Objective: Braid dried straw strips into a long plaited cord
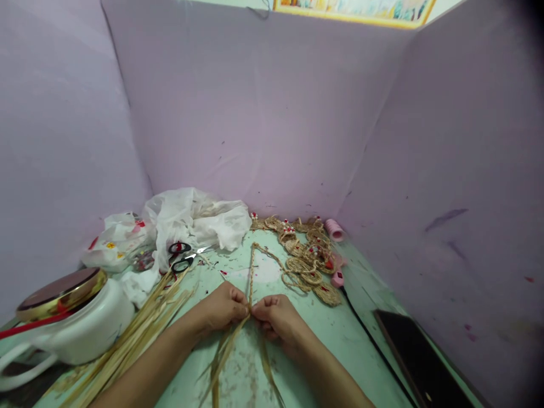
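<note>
A thin braid of tan straw [251,275] runs up the pale green tabletop, then bends right toward a heap of braided straw pieces. My left hand [232,306] pinches the braid's near end from the left. From the right, my right hand [272,317] grips the same spot, fingertips almost touching the left ones. Loose straw strands [225,362] fan out below both hands toward me. The heap of coiled straw braids [304,266] carries small red and white decorations.
Left are a bundle of dry straw [140,340], black-handled scissors [182,260], white plastic bags [195,218] and a white pot [93,334] with a gold-rimmed lid. Right are a pink spool [334,230], a pink corded tool [337,276] and a dark phone-like slab [419,357]. Lilac walls enclose the table.
</note>
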A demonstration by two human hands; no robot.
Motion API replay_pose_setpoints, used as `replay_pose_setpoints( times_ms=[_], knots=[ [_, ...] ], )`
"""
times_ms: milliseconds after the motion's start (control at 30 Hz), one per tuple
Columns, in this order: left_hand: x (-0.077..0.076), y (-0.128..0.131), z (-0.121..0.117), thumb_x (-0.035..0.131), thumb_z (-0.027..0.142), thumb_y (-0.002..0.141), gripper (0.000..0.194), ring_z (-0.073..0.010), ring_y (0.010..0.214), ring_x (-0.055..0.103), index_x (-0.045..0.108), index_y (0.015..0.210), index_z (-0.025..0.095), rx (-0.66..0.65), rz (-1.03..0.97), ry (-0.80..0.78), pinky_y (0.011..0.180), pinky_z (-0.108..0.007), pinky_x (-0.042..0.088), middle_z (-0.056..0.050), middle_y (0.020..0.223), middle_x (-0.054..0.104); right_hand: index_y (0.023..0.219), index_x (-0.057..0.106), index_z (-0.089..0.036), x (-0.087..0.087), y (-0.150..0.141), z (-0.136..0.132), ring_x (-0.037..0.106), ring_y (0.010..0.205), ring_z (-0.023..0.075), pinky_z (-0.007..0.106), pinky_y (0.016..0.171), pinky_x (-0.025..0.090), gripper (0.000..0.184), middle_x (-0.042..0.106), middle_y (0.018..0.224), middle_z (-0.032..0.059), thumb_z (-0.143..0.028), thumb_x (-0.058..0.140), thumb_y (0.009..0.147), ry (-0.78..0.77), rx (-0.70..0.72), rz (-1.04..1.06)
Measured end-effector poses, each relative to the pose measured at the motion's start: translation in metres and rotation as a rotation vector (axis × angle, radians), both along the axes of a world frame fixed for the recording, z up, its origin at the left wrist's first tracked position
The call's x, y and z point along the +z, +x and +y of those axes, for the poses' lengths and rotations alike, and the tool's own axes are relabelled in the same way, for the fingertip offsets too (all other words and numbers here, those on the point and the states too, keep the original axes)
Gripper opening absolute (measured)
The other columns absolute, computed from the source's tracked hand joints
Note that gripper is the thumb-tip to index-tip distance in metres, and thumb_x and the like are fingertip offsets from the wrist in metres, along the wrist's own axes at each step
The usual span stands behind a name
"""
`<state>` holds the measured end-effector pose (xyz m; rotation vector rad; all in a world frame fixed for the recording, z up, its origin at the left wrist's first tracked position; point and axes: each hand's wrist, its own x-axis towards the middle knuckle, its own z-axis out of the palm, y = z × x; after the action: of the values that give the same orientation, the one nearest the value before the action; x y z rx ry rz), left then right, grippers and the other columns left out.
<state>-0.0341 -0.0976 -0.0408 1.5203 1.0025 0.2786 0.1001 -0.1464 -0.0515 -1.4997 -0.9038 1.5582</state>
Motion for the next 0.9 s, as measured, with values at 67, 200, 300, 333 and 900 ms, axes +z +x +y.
replay_pose_setpoints(
  times_ms=[67, 200, 300, 333, 900],
  knots=[
    [-0.001, -0.001, 0.003, 0.041, 0.017, 0.05, 0.005, -0.0047, 0.04, 0.021, 0.043, 0.046, 0.015, -0.059, 0.067, 0.146, 0.039, -0.02, 0.014, 0.007, 0.04, 0.026, 0.044, 0.04, -0.015, 0.0, -0.002, 0.0, 0.02, 0.03, 0.001, 0.019, 0.034, 0.01, 0.014, 0.03, 0.035, -0.008, -0.013, 0.049, 0.055, 0.013, -0.013, -0.043],
    [-0.001, -0.001, 0.002, 0.038, 0.016, 0.051, 0.008, -0.0061, 0.046, 0.025, 0.043, 0.045, 0.014, -0.127, 0.212, 0.419, 0.044, -0.02, 0.02, 0.005, 0.045, 0.027, 0.046, 0.045, -0.014, 0.001, -0.006, 0.0, 0.023, 0.031, 0.0013, 0.02, 0.037, 0.011, 0.01, 0.037, 0.037, -0.0062, -0.013, 0.048, 0.056, 0.025, -0.055, -0.123],
    [0.002, 0.0, -0.002, 0.038, 0.016, 0.052, 0.012, -0.007, 0.047, 0.03, 0.048, 0.046, 0.013, -0.105, 0.333, 0.553, 0.045, -0.02, 0.02, 0.004, 0.044, 0.03, 0.045, 0.044, -0.014, -0.001, -0.008, 0.002, 0.023, 0.032, 0.002, 0.021, 0.038, 0.012, 0.014, 0.037, 0.036, -0.0057, -0.015, 0.048, 0.059, 0.031, -0.056, -0.14],
    [0.003, 0.0, -0.004, 0.038, 0.016, 0.053, 0.014, -0.0074, 0.047, 0.032, 0.05, 0.047, 0.013, -0.1, 0.362, 0.586, 0.046, -0.02, 0.021, 0.004, 0.044, 0.032, 0.045, 0.043, -0.015, -0.003, -0.008, 0.003, 0.022, 0.032, 0.0022, 0.021, 0.038, 0.012, 0.015, 0.036, 0.035, -0.0059, -0.015, 0.047, 0.059, 0.033, -0.05, -0.157],
    [0.029, 0.003, -0.022, 0.046, 0.021, 0.057, 0.017, -0.0153, 0.055, 0.05, 0.062, 0.056, 0.017, 0.089, 0.759, 0.625, 0.048, -0.023, 0.025, -0.006, 0.059, 0.06, 0.047, 0.046, -0.014, -0.019, -0.012, 0.004, 0.026, 0.038, 0.0042, 0.021, 0.04, 0.015, 0.011, 0.036, 0.038, -0.006, -0.017, 0.049, 0.057, 0.185, -0.068, -0.216]
  ],
)
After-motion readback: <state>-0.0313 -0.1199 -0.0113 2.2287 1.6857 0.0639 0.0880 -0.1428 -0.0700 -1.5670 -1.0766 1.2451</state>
